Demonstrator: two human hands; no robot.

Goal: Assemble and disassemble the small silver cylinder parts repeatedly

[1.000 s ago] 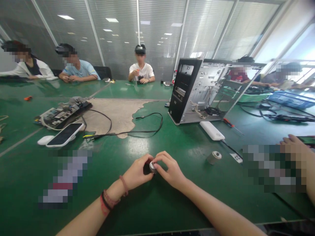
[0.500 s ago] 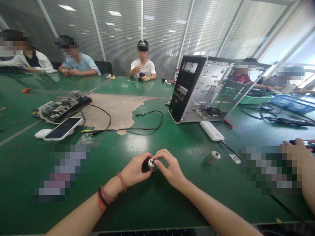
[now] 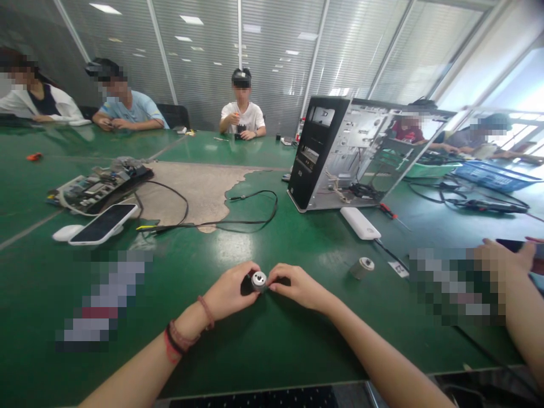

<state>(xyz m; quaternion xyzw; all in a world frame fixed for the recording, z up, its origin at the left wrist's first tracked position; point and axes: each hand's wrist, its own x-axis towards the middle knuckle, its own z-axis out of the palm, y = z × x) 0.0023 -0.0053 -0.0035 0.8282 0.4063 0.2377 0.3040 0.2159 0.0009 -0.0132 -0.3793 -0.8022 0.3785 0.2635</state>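
Note:
My left hand (image 3: pixel 233 290) is wrapped round a small silver cylinder that looks like a little electric motor (image 3: pixel 259 279). The motor's round end faces up, with a dark centre and small holes around it. Just to its right, my right hand (image 3: pixel 295 286) is closed in a pinch, fingertips at the motor's edge. Whether those fingertips touch the motor or hold something small is hidden. A second, similar metal motor (image 3: pixel 361 268) stands on the green table (image 3: pixel 272 345) off to the right.
A white power bank (image 3: pixel 360 223) with a cable lies before an open computer case (image 3: pixel 323 156). Near it is a screwdriver (image 3: pixel 393 215). At left are a phone (image 3: pixel 104 224) and a circuit board assembly (image 3: pixel 100 184). Another person's hand (image 3: pixel 505 263) is at right; other people sit around the table.
My right hand has moved off the top of the motor to its right side, so the motor's end face now shows. My left hand keeps its hold.

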